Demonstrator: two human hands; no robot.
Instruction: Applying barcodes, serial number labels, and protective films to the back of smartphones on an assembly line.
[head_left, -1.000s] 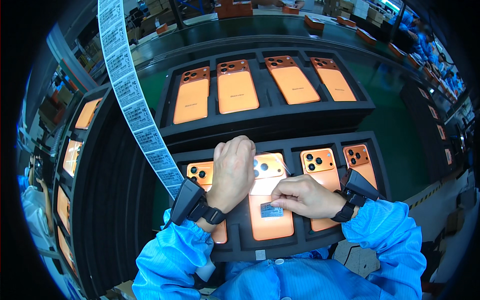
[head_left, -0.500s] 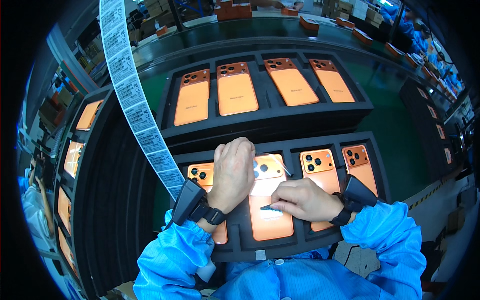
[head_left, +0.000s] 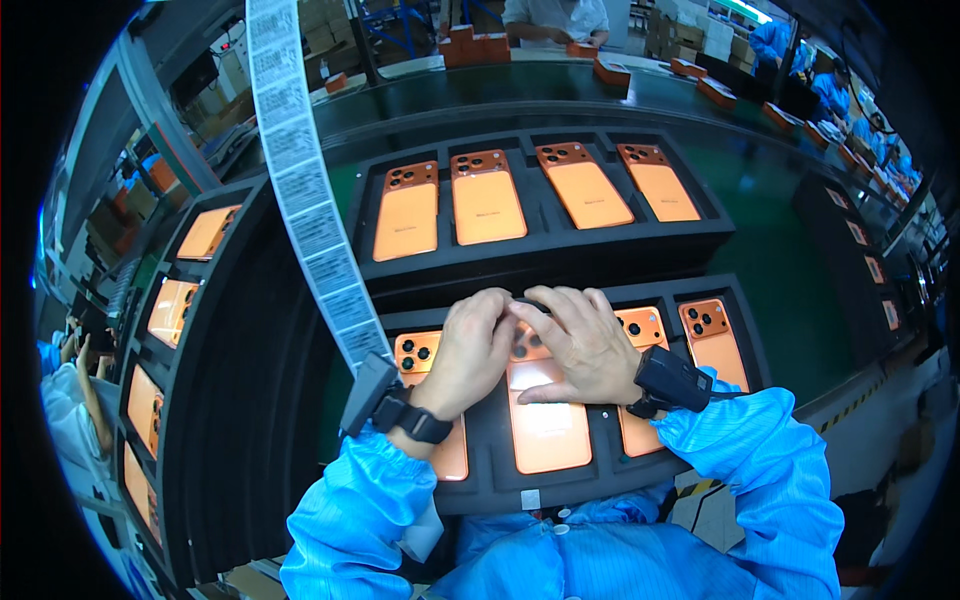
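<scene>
Pressing down, your left hand (head_left: pixel 472 350) and right hand (head_left: pixel 578 345) lie flat, fingers together, on the upper end of an orange phone (head_left: pixel 545 425) seated back-up in the near black tray (head_left: pixel 500 495). You seem to be smoothing something onto it. Next, probably lift both hands cleanly without shifting the phone. A label strip (head_left: pixel 305 190) hangs at your left.

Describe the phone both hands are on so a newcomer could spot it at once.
Find the near black tray, the one closest to the blue sleeves, with four orange phones in a row. The phone is second from the left. Unlike its neighbours, its camera end is covered by the left hand and right hand, and its glossy lower back shows between the wrists.
</scene>
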